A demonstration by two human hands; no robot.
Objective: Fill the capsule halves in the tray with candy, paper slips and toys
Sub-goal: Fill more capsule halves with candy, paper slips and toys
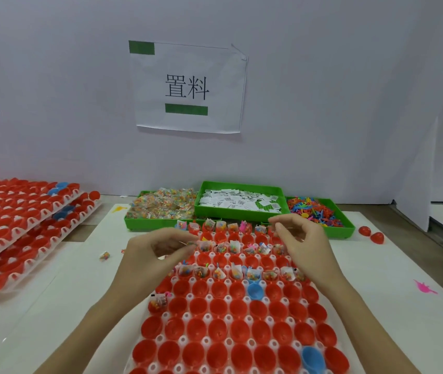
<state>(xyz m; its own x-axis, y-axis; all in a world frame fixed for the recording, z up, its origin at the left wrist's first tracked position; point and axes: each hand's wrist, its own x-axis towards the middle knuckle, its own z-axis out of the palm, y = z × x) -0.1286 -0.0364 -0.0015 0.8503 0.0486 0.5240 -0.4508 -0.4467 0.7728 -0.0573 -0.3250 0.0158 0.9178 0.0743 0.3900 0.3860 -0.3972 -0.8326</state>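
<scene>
Both hands, left [161,248] & right [300,238], over tray [166,317], fingers curled, maybe pinching small candy packs, ready to drop into red cups.

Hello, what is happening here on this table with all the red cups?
A person is filling red capsule halves in a white tray with candy, paper slips and small toys. Both hands hover over the tray's far rows: the left hand and the right hand each pinch something small and thin. The far rows alternate filled and empty; the near rows are empty. Three green bins behind hold candy, slips and toys. Stacked trays stand at the left.
</scene>
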